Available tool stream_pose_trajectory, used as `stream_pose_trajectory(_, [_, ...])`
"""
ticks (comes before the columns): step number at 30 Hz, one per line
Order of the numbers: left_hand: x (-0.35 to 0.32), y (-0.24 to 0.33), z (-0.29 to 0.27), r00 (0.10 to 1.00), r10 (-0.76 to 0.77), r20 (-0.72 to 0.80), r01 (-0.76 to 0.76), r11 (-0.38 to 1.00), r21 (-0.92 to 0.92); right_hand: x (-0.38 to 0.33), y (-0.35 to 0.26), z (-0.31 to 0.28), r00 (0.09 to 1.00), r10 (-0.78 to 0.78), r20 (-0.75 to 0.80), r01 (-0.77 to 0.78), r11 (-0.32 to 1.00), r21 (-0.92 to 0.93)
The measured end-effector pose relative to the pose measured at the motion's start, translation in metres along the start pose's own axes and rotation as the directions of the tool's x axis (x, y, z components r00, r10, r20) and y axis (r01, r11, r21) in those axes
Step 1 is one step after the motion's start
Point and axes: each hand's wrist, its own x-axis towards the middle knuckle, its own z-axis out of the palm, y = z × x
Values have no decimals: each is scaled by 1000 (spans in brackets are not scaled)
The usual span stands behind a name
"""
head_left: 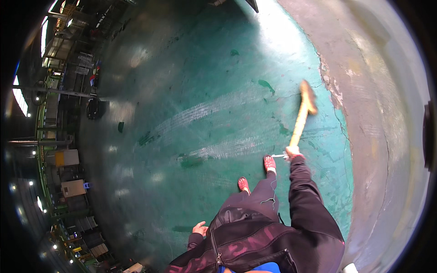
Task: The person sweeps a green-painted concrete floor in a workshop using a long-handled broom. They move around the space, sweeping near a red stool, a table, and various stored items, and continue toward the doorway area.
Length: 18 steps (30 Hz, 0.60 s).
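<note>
My right hand (292,151) is closed around the lower end of a hammer-like tool (300,122), held out in front of me to the right. It has a long yellow handle and a brown, crosswise head, both slightly blurred. A thin white strip (279,156) sticks out beside that hand toward my right foot; its kind is unclear. Low by my hip, my left hand (199,228) hangs with fingers loosely bent and apart, and nothing shows in it. My jacket sleeve hides its wrist.
I stand on a green floor (205,113) with pale tyre marks. Along the right, a cracked edge borders a grey concrete strip (359,104). Far left are shelving, cardboard boxes (73,188) and a dark post (68,92). A dark object (253,4) reaches in at the top.
</note>
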Motion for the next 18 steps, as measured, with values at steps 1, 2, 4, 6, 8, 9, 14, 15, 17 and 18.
stream_pose_trajectory(1, [4, -15, -3, 1000, 19, 10, -19, 999, 33, -7, -37, 10, 907, 415, 72, -381, 737, 558])
stream_pose_trajectory(2, [12, -30, -4, 999, 41, 21, -42, 997, 62, -16, -68, 15, 934, 348, 85, -339, 781, 525])
stream_pose_trajectory(4, [27, -54, -1, 979, 184, 86, -195, 970, 143, -32, -131, 19, 958, 272, 92, -284, 849, 446])
stream_pose_trajectory(6, [35, -62, 4, 979, 186, 90, -193, 978, 83, -47, -174, 15, 986, -58, 154, -16, 898, 439])
stream_pose_trajectory(8, [32, -50, 12, 980, 157, 124, -163, 986, 38, -45, -203, 0, 817, -527, 233, 357, 781, 512])
stream_pose_trajectory(9, [27, -37, 20, 990, 110, 89, -114, 993, 40, -42, -223, -4, 735, -582, 348, 236, 700, 674])
stream_pose_trajectory(14, [-3, 62, 41, 1000, 31, 0, -30, 962, 273, -58, -279, -16, 374, -606, 702, -783, 198, 589])
stream_pose_trajectory(15, [-1, 72, 44, 997, 74, 1, -71, 944, 323, -65, -278, -23, 367, -597, 713, -784, 214, 583])
stream_pose_trajectory(17, [25, 90, 43, 992, 111, 52, -121, 953, 278, -83, -251, -46, 501, -641, 582, -696, 102, 711])
stream_pose_trajectory(18, [44, 95, 40, 984, 158, 82, -177, 926, 333, -90, -240, -59, 592, -581, 559, -612, 128, 781])
